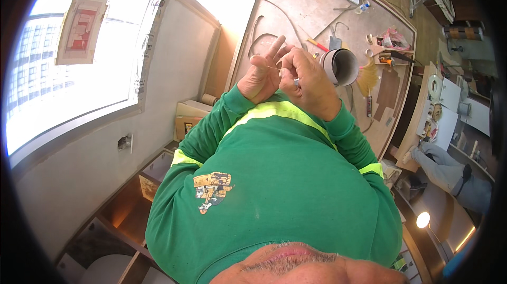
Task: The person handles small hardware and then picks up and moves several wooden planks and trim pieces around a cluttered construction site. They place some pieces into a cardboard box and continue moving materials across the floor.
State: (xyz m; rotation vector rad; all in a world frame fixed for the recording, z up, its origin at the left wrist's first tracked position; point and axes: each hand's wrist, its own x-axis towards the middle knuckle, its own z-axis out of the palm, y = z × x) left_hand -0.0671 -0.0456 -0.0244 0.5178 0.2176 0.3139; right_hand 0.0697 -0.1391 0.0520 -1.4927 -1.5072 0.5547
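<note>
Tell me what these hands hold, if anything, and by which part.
The right hand pinches a thin strand near one end; any hold by the left hand is unclear.

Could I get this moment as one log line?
left hand: at thin strand, hold unclear | right hand: pinching thin strand | nearby: grey cylinder, yellow bristles

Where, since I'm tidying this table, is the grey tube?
In the head view, the tube is right of centre, above and right of the right hand, between the red-and-yellow stick and the yellow bristles.
</note>
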